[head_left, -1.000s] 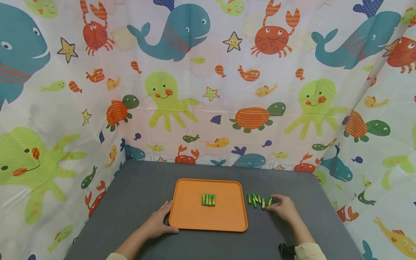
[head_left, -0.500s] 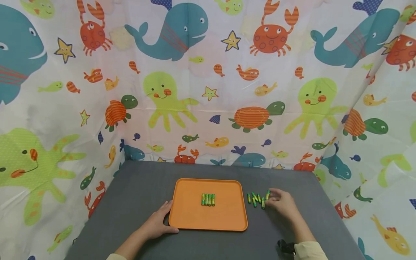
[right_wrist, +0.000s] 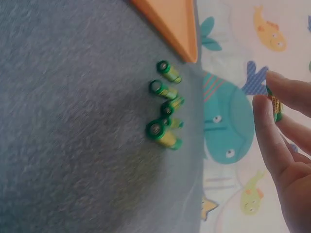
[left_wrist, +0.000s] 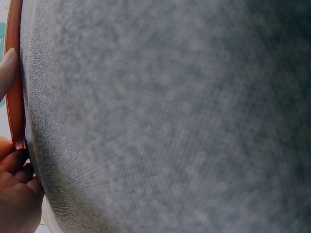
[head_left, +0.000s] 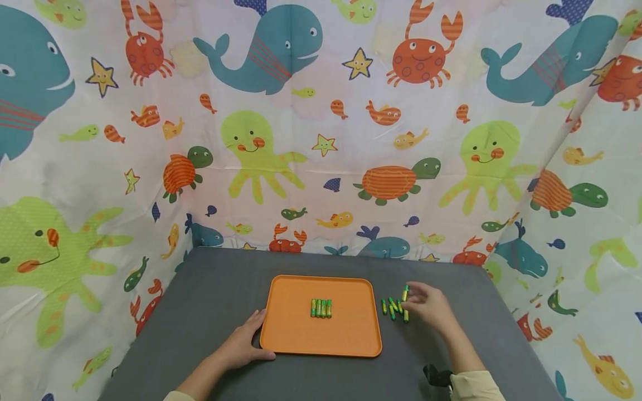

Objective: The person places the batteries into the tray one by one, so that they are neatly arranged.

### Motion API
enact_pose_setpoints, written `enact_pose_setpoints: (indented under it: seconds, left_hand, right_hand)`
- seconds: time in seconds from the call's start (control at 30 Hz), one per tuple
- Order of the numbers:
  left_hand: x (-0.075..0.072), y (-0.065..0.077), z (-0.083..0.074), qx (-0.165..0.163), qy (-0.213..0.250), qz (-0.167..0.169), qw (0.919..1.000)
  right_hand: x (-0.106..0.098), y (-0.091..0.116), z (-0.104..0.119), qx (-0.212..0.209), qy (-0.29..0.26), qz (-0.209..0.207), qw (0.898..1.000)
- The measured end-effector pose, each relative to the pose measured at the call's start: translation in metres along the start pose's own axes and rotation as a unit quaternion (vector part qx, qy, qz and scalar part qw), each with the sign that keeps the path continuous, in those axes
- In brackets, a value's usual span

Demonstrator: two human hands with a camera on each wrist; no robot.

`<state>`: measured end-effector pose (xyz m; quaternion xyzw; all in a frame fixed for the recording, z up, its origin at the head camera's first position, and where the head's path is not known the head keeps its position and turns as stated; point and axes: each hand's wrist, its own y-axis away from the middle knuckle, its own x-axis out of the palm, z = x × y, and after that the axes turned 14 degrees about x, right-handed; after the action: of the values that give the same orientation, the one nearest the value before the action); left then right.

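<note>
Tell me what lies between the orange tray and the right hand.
The head view shows five loose batteries lying on the gray table between the tray and the right hand, which holds another battery.

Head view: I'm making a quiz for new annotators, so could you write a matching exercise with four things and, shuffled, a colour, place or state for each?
Things
1. Tray
2. Left hand
3. Right hand
4. Row of four batteries

Colour, place or state
A. Pinches a single battery
B. Lies inside the tray
C. Orange
D. Touches the tray's edge

Pairs: 1-C, 2-D, 3-A, 4-B
</note>
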<state>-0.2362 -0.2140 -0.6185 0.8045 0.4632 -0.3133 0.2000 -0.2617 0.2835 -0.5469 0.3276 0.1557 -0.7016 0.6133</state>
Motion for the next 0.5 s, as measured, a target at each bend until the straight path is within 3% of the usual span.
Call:
enact_pose_setpoints:
  seconds: [0.3,0.5]
  left_hand:
    - [0.001,-0.001,-0.001,-0.006,0.002,0.002,1.0]
    - [0.002,-0.001,0.003,-0.004,0.002,0.004,1.0]
  right_hand:
    - [0.006,0.007,0.025,-0.036,-0.013,0.015,0.999]
    - [0.024,0.01,0.044,-0.046,-0.02,0.035,0.998]
